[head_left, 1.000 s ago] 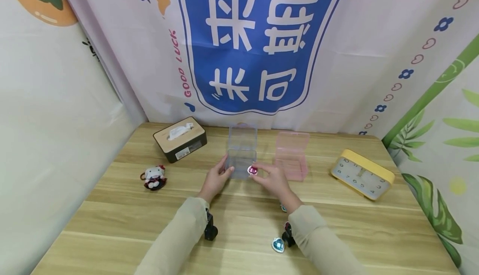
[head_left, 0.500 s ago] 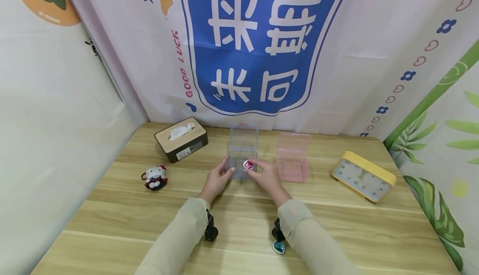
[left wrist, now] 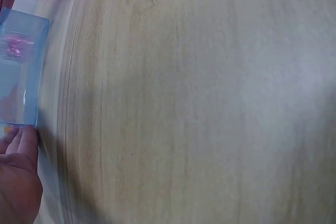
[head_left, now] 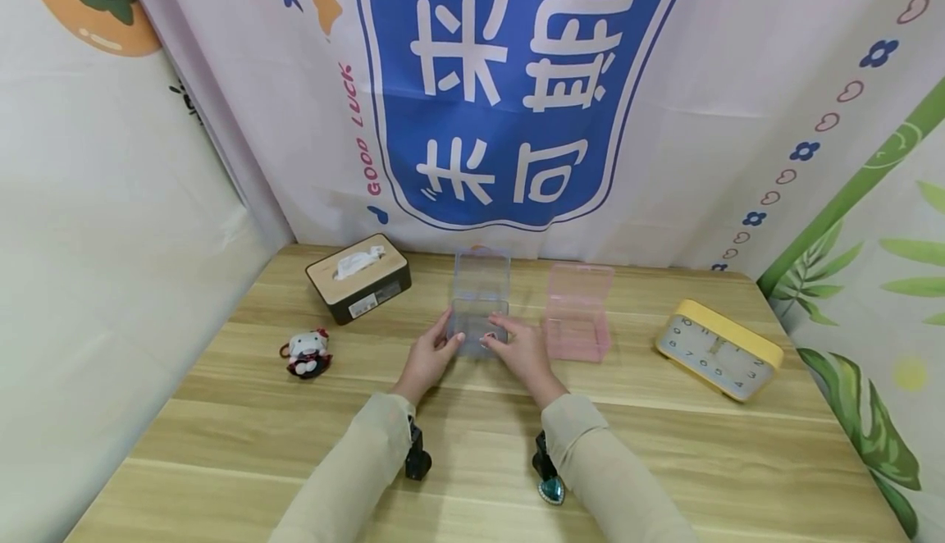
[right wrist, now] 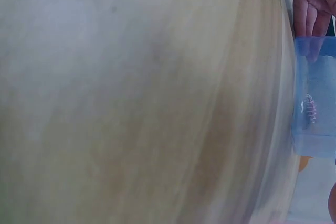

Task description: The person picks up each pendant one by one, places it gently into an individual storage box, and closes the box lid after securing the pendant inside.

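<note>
A clear blue plastic box (head_left: 480,289) stands at the table's far middle, lid raised. My left hand (head_left: 428,362) grips its left end, thumb over the rim and fingers flat against the outer wall. My right hand (head_left: 520,354) is over the box's right side, index finger and thumb spread apart. A pink jewel with a white rim (right wrist: 310,109) lies low inside the box, as the right wrist view shows. In the head view the thumb covers most of this jewel. The left fingers (left wrist: 26,148) touch the box's end wall in the left wrist view.
To the right stands an open pink box (head_left: 577,338), with a yellow clock (head_left: 716,354) further right. A tissue box (head_left: 358,276) and a plush keychain toy (head_left: 306,354) are at the left. A teal heart jewel (head_left: 551,491) lies by the right wrist camera.
My right hand has moved left and carried the pink jewel down into the blue box; its fingers have parted from it. The left hand stays on the box.
</note>
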A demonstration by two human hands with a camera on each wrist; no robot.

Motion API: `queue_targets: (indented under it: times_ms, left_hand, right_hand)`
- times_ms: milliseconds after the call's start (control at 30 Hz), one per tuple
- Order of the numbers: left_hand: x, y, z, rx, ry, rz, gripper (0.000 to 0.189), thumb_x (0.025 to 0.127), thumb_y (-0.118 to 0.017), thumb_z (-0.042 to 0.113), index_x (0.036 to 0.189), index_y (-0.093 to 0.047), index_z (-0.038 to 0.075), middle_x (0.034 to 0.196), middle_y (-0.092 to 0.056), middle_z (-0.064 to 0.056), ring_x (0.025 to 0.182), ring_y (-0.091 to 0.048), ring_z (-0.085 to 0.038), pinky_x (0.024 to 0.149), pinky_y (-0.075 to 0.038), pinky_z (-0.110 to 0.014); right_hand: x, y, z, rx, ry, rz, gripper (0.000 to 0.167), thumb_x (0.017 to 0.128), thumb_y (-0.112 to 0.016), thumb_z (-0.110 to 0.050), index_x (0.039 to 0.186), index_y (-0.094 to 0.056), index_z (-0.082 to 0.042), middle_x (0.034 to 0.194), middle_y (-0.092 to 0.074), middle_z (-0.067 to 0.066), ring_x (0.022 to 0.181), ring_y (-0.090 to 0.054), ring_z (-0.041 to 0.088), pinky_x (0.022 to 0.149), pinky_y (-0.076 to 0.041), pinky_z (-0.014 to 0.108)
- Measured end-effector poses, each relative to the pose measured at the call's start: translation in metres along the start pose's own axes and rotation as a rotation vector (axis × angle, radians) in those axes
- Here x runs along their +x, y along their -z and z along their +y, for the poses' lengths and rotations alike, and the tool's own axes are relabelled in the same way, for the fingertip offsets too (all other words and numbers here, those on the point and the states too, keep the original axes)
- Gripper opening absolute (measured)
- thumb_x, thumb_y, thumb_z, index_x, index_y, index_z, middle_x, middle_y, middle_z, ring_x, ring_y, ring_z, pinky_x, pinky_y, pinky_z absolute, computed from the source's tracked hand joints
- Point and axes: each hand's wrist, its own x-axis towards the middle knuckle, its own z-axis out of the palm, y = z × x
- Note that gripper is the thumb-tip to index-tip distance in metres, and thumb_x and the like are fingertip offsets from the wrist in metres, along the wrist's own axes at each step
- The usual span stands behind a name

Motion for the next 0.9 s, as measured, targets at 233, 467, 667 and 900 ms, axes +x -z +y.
queue_targets:
  times_ms: [233, 467, 667, 900]
  left_hand:
    - [0.000, -0.001, 0.001, -0.006, 0.006, 0.001, 0.057, 0.091, -0.059, 0.026, 0.144, -0.035, 0.022, 0.144, -0.038, -0.011, 0.129, -0.041, -0.028, 0.106, -0.037, -0.037]
    - [0.000, 0.000, 0.001, -0.007, 0.010, 0.007, 0.057, 0.091, -0.059, 0.026, 0.143, -0.036, 0.022, 0.141, -0.041, -0.014, 0.128, -0.041, -0.029, 0.106, -0.038, -0.037]
    - [0.001, -0.001, 0.000, 0.004, 0.027, 0.014, 0.058, 0.090, -0.060, 0.027, 0.143, -0.036, 0.025, 0.141, -0.042, -0.015, 0.128, -0.042, -0.030, 0.105, -0.038, -0.037]
    - [0.002, -0.002, -0.001, 0.014, 0.019, 0.017, 0.057, 0.091, -0.059, 0.026, 0.143, -0.036, 0.024, 0.141, -0.041, -0.015, 0.127, -0.043, -0.032, 0.105, -0.039, -0.038]
  right_hand:
    - [-0.001, 0.003, -0.001, 0.018, -0.005, -0.007, 0.036, 0.072, -0.078, -0.020, 0.103, -0.070, -0.003, 0.111, -0.066, 0.011, 0.103, -0.063, 0.027, 0.094, -0.049, 0.038]
    - [-0.003, 0.007, -0.002, 0.044, -0.009, -0.009, 0.035, 0.072, -0.079, -0.018, 0.103, -0.070, -0.003, 0.111, -0.067, 0.010, 0.104, -0.063, 0.028, 0.094, -0.049, 0.039]
    - [-0.006, 0.011, -0.005, 0.055, -0.005, -0.016, 0.037, 0.072, -0.079, -0.018, 0.104, -0.069, -0.002, 0.112, -0.065, 0.011, 0.105, -0.062, 0.027, 0.096, -0.048, 0.038]
    - [-0.011, 0.024, -0.012, 0.096, 0.028, -0.054, 0.036, 0.072, -0.077, -0.015, 0.104, -0.068, 0.000, 0.112, -0.065, 0.013, 0.105, -0.062, 0.029, 0.095, -0.048, 0.040]
